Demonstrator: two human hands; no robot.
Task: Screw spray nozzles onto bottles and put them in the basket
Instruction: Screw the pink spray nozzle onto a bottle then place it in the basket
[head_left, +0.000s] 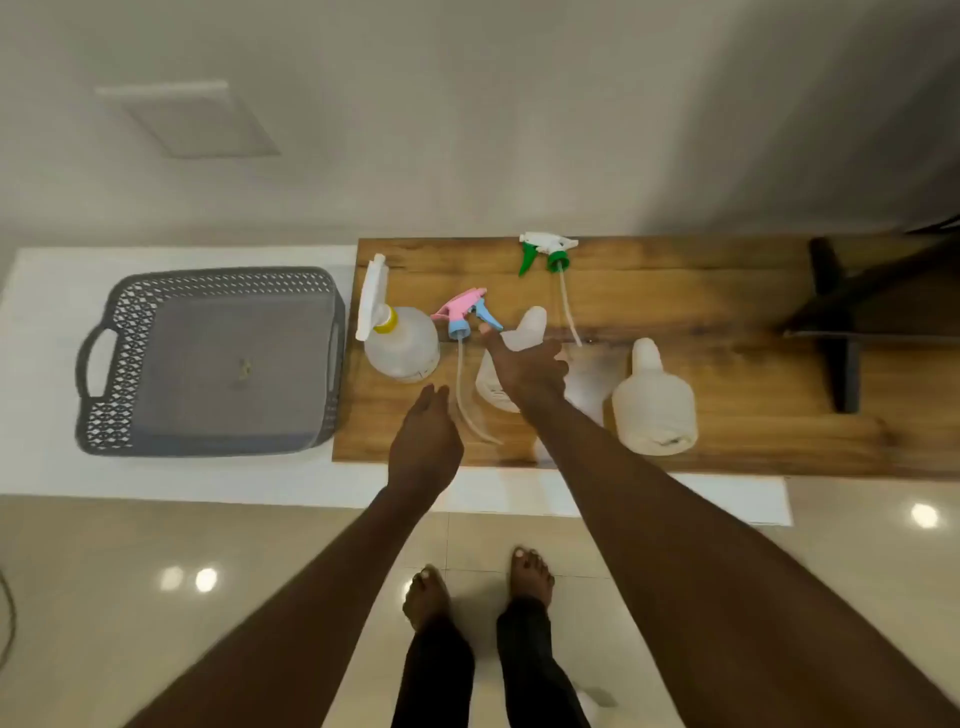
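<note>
On the wooden board (727, 291) stand three translucent bottles. The left bottle (402, 345) carries a white nozzle with a yellow collar. The middle bottle (524, 325) has no nozzle, and my right hand (527, 371) hovers over it with fingers spread, hiding most of it. The right bottle (653, 400) stands capless. A pink and blue nozzle (465, 312) lies between the left and middle bottles, its tube trailing toward me. A green and white nozzle (548, 249) lies at the back. My left hand (426, 441) is flat and holds nothing, near the board's front edge.
A grey perforated basket (119, 332) with handles sits on the white counter (52, 291), left of the board, with nothing in it. A dark stand (836, 322) rests on the board's right end. My bare feet are on the tiled floor below.
</note>
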